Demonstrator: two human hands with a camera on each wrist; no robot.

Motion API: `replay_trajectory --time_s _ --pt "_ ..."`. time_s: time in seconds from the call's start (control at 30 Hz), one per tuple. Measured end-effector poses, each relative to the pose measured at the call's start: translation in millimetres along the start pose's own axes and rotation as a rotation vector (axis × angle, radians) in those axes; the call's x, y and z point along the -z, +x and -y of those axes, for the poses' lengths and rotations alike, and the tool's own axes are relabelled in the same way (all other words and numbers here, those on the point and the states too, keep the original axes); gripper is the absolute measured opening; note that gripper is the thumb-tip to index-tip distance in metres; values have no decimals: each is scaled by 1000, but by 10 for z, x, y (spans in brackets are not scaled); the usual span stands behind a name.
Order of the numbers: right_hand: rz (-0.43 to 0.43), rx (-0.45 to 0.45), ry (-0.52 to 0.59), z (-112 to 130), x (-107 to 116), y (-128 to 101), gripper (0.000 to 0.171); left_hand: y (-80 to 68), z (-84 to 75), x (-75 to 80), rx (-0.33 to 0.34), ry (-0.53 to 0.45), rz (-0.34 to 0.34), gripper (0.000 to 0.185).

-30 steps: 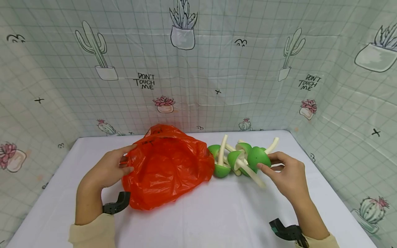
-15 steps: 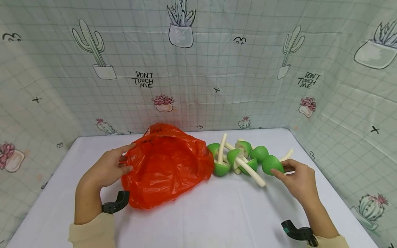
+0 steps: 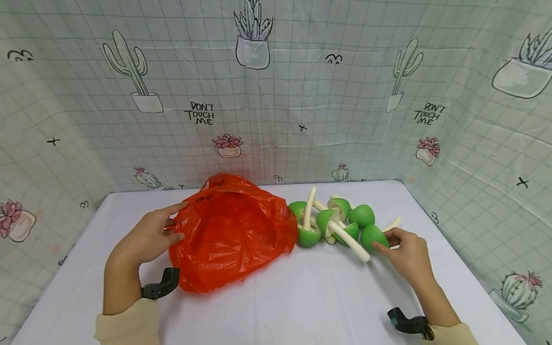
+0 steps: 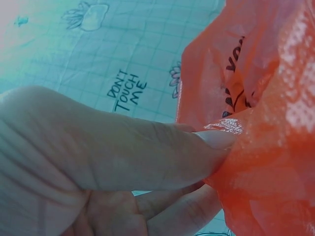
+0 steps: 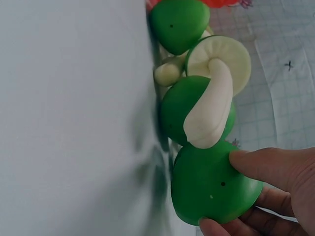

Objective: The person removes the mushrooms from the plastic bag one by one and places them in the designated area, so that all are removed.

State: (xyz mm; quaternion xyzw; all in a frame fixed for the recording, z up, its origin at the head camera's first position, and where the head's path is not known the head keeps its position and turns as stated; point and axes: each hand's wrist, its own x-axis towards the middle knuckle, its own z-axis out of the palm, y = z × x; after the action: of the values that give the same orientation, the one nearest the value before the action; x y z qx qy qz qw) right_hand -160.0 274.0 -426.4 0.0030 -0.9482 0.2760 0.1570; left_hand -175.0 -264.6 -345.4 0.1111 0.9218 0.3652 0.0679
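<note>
A red plastic bag stands on the table with its mouth spread. My left hand pinches the bag's left edge between thumb and fingers; the left wrist view shows the thumb pressed on the film. Right of the bag lies a pile of toy mushrooms with green caps and pale stems. At the pile's right end my right hand grips one green mushroom by its cap, thumb on one side and fingers on the other. Its pale stem points away to the back right.
A white cloth covers the table. Behind and at both sides hangs a grid-patterned curtain printed with cacti. The pile touches or nearly touches the bag's right side. Black wrist cameras sit on both wrists.
My right hand has moved right with the green mushroom, then slightly back left and lower, beside the pile. Another mushroom's cap behind it has come into sight. The left hand stays on the bag.
</note>
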Motion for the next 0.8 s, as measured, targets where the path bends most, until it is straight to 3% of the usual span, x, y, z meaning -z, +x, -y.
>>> replay_trajectory --time_s 0.37,0.8 --pt "45 -14 -13 -71 -85 24 30 8 6 -12 -2 6 -3 72" --pt "27 2 -14 -42 -82 17 29 -6 -8 2 -23 4 1 70"
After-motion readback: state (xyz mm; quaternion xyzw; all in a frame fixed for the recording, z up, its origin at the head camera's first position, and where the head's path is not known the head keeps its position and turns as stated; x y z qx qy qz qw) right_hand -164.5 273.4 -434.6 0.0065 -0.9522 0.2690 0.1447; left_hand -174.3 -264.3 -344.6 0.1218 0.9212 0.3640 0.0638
